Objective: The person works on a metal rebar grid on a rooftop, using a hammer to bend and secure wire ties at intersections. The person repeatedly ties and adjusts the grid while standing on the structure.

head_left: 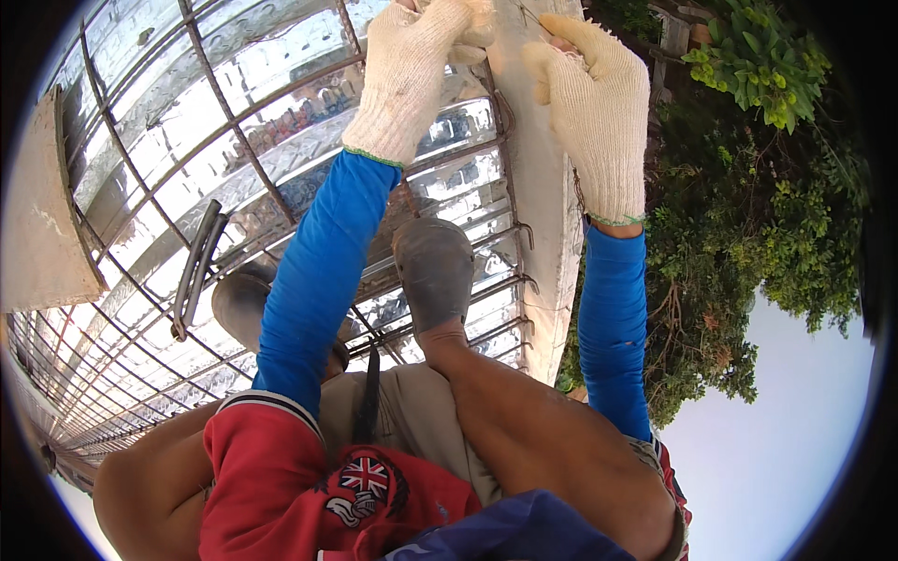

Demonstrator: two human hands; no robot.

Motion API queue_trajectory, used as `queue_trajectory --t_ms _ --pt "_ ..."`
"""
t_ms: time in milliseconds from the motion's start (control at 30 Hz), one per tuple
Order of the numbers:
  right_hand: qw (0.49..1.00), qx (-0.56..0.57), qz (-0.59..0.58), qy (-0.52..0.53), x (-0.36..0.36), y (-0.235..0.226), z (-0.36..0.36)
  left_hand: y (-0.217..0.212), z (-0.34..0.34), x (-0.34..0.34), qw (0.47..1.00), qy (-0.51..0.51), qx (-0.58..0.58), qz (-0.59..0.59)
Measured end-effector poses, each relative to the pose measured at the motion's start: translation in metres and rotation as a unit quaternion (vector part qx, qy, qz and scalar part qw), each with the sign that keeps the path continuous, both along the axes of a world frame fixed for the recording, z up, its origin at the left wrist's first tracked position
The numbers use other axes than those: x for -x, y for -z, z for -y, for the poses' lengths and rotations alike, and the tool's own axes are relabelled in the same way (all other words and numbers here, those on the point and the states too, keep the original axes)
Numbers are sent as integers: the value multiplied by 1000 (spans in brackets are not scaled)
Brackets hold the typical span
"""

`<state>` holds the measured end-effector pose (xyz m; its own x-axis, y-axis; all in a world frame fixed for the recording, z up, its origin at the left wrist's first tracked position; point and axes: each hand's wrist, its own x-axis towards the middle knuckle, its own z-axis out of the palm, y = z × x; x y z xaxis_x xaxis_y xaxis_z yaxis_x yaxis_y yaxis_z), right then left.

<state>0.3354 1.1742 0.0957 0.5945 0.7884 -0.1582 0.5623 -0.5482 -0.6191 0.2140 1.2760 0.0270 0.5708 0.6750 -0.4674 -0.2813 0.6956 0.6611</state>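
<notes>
Out at the far edge, above a pale ledge (547, 192), the right hand (599, 112) has its fingers curled in by a thin wire (529, 14), whose long axis slants far and left from the fingertips! Just left, the left hand (412, 79) bends its fingers; whether either clamps anything, I can't tell. Left of the ledge, steel bars (234, 122) crisscross.
</notes>
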Motion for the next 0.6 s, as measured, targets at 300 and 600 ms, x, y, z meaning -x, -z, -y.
queue_trajectory --t_ms 300,600 --pt "984 -7 -163 71 29 -17 12 23 27 -9 979 -17 120 166" --pt "429 -285 -825 231 68 5 58 13 46 -21 937 -98 201 270"
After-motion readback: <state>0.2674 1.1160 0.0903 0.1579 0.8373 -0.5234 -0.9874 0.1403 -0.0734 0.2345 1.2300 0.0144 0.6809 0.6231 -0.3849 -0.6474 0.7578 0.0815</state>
